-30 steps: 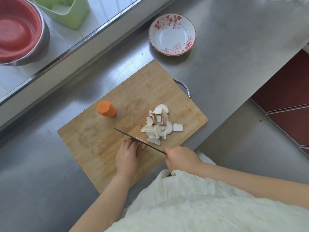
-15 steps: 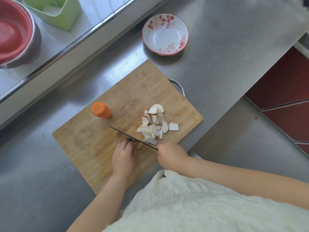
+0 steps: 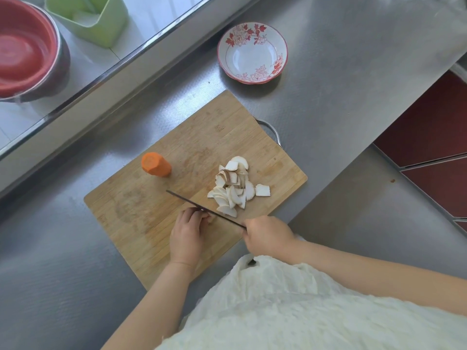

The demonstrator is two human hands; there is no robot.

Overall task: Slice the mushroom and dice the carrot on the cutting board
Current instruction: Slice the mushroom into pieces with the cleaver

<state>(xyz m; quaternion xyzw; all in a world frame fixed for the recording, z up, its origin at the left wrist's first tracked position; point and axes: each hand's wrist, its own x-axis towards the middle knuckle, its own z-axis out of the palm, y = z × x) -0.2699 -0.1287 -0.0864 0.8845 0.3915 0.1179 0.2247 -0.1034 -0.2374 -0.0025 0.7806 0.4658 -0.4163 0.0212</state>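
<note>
A wooden cutting board (image 3: 141, 215) lies on the steel counter. A pile of pale mushroom slices (image 3: 233, 186) sits on its right half. A short orange carrot stub (image 3: 156, 164) stands on end near the board's far left edge. My right hand (image 3: 267, 236) grips the handle of a knife (image 3: 202, 209), seen edge-on, whose blade runs up and left across the board. My left hand (image 3: 188, 232), fingers curled, holds down a last bit of mushroom against the blade; that piece is almost wholly hidden under the fingers.
An empty white bowl with red flowers (image 3: 252, 53) sits beyond the board. On the raised ledge at upper left stand a red basin in a steel bowl (image 3: 22, 49) and a green plastic container (image 3: 88, 16). The counter's front edge drops off at right.
The knife and both hands stay at the near end of the mushroom pile, the left hand's fingers a little closer to the blade. The view itself has shifted slightly.
</note>
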